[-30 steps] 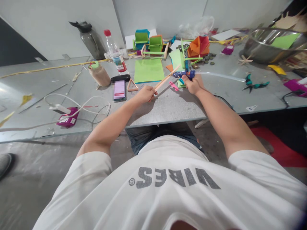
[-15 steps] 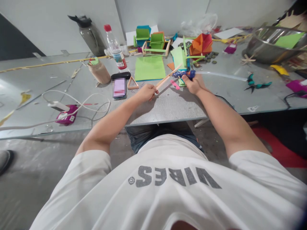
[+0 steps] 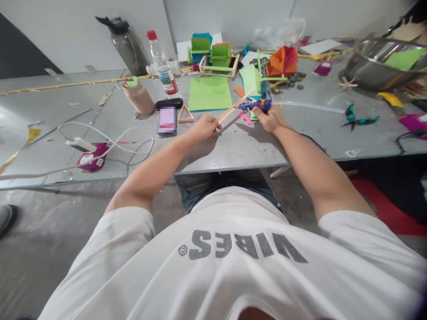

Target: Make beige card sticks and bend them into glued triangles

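My left hand (image 3: 207,128) is closed round the near ends of thin wooden sticks (image 3: 230,113), which slant up and away to the right. In my right hand (image 3: 269,119) is a blue glue gun (image 3: 255,105), its nozzle pointing left at the sticks; whether it touches them I cannot tell. A long clear glue stick (image 3: 310,106) runs out of its back to the right. Below the nozzle lies a pink piece (image 3: 244,118) on the table. A small wooden triangle (image 3: 185,114) rests left of the sticks, beside a phone (image 3: 167,121).
Green sheets (image 3: 210,93) lie ahead, with paper-and-stick models (image 3: 220,58) behind. A bottle (image 3: 167,75), a dark jug (image 3: 128,49) and a stick-filled cup (image 3: 138,98) stand left. Pliers (image 3: 358,118) and a metal bowl (image 3: 367,66) are right. A white cable (image 3: 116,144) loops at left.
The view has shifted slightly. Both hands keep their holds, and the glue gun's nozzle stays by the sticks, having moved at most a little to the left along them.
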